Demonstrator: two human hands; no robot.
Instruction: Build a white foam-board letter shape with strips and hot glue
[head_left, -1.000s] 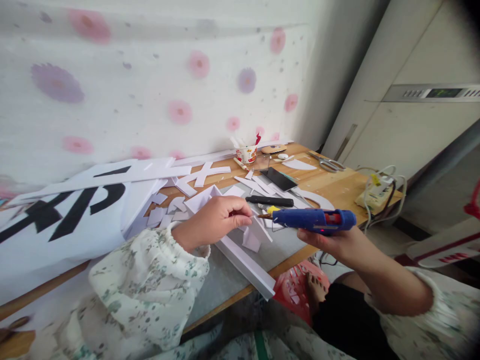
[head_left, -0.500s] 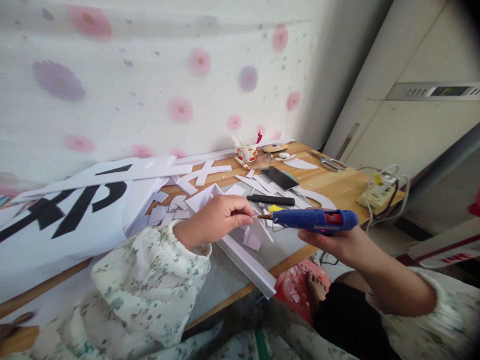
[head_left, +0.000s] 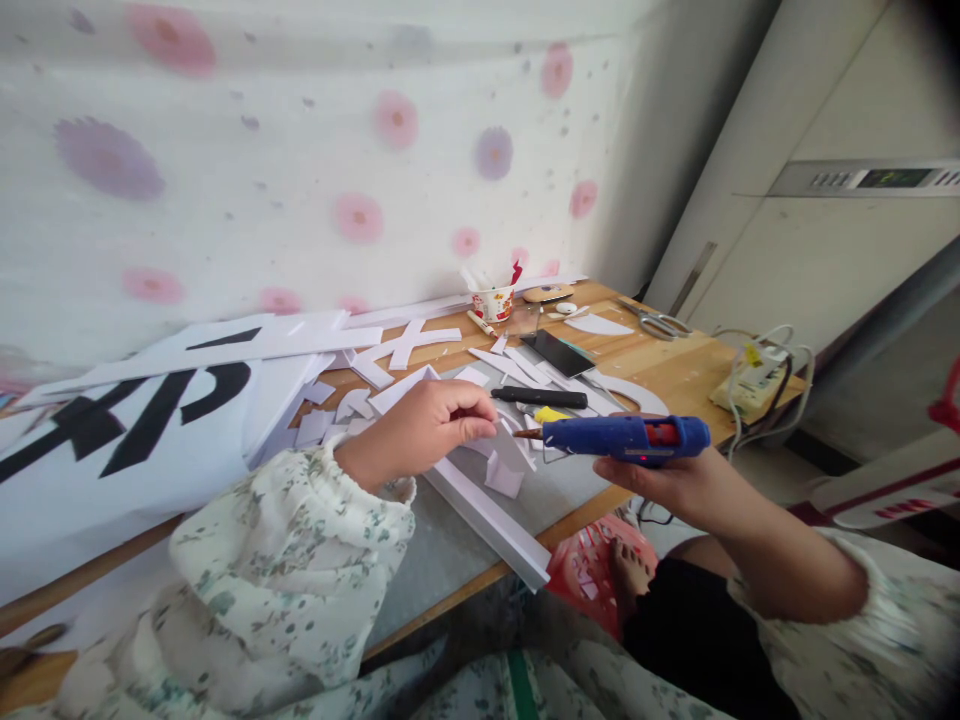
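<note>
Left hand (head_left: 424,430): thumb and forefinger are pinched together; whether a thin piece sits between them cannot be told. Right hand (head_left: 686,490): grasps a blue glue gun (head_left: 592,437) from below. The nozzle points toward the left fingertips, just beside them and apart. A red light shows on the gun's side, above the right thumb.

A white channel (head_left: 487,520) runs from below the left hand toward the person, its end overhanging the near edge of the table (head_left: 652,365). A black rod (head_left: 544,399) lies just beyond the gun, near the left fingertips. A phone (head_left: 559,353) lies beyond the rod.

Far beyond the left hand stands 1 cup (head_left: 493,304); nearer are 2 crossed strips (head_left: 407,345). Left of that hand lies a lettered sheet (head_left: 187,470). Beyond the right hand lie scissors (head_left: 660,324). Below and left of it is a red basket (head_left: 589,565).
</note>
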